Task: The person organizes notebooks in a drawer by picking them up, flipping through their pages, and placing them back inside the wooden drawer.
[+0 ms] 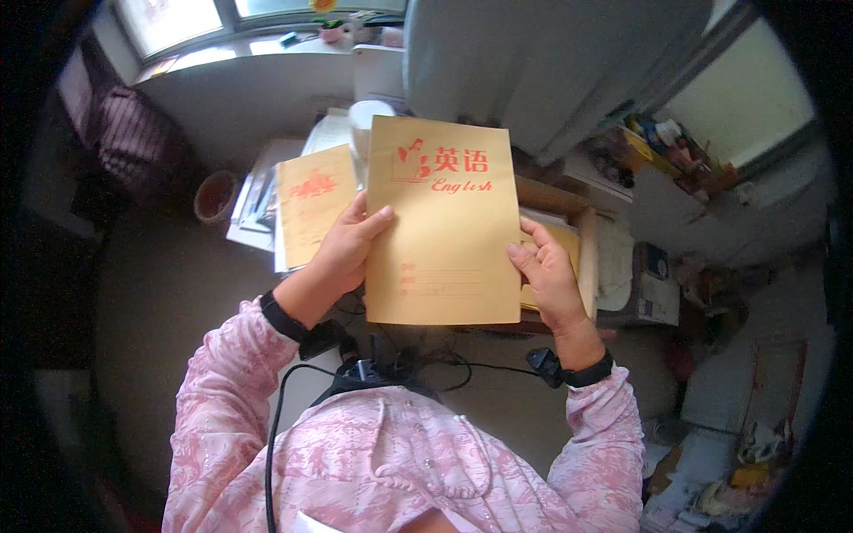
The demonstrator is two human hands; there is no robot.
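Between my two hands a tan paper-covered exercise book (443, 230) is held up flat, its front cover facing me. The cover carries red print, a small red drawing and ruled lines near the bottom. My left hand (346, 250) grips its left edge, thumb on top. On the opposite edge, my right hand (550, 276) pinches it between thumb and fingers. Another tan booklet (316, 216) with a red picture lies on a pile beyond my left hand. Behind my right hand is an open wooden drawer or box (589, 256), with tan and white papers partly hidden inside.
White papers (248, 230) stick out at the pile's left, near a round waste bin (216, 196). A white cylindrical container (372, 114) stands behind the held book. To the right sits a grey-white boxy device (653, 286). A black cable (272, 440) runs along my left side.
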